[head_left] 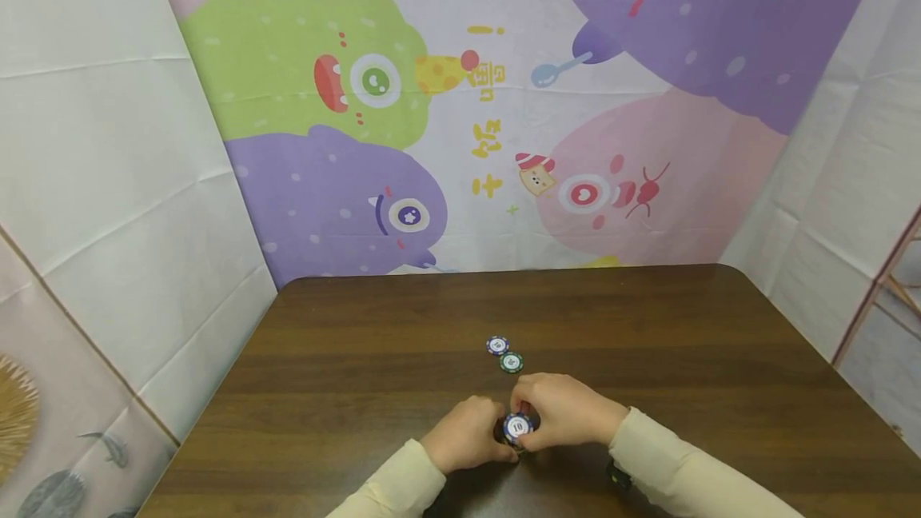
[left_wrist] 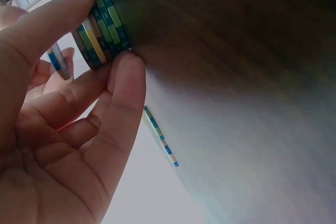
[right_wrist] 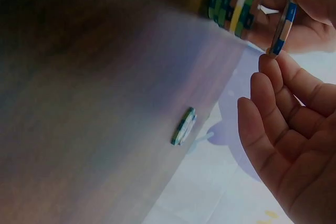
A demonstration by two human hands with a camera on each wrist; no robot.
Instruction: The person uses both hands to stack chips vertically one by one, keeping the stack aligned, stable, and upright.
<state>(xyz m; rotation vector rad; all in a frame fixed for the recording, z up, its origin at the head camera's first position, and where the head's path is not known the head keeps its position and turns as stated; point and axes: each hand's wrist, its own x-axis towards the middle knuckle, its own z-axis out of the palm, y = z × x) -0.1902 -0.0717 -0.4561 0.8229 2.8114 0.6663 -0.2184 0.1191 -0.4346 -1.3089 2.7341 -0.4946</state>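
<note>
My left hand [head_left: 466,433] holds a short stack of poker chips [left_wrist: 107,24] on the table, thumb on one side and fingers on the other. The stack has green-edged chips and one yellow-and-white edge among them. Between thumb and fingertips, my right hand [head_left: 572,412] pinches a single blue-and-white poker chip [head_left: 518,427] marked 10. This chip [right_wrist: 284,26] is apart from the stack, just over its top in both wrist views. From the head view, the chip and the fingers hide most of the stack.
Farther back on the brown wooden table [head_left: 374,358] lie a loose blue chip [head_left: 497,344] and a green chip [head_left: 512,362], flat and side by side. Behind the table's far edge hangs a backdrop [head_left: 489,230] with cartoon monsters. White cloth panels [head_left: 129,142] stand at both sides.
</note>
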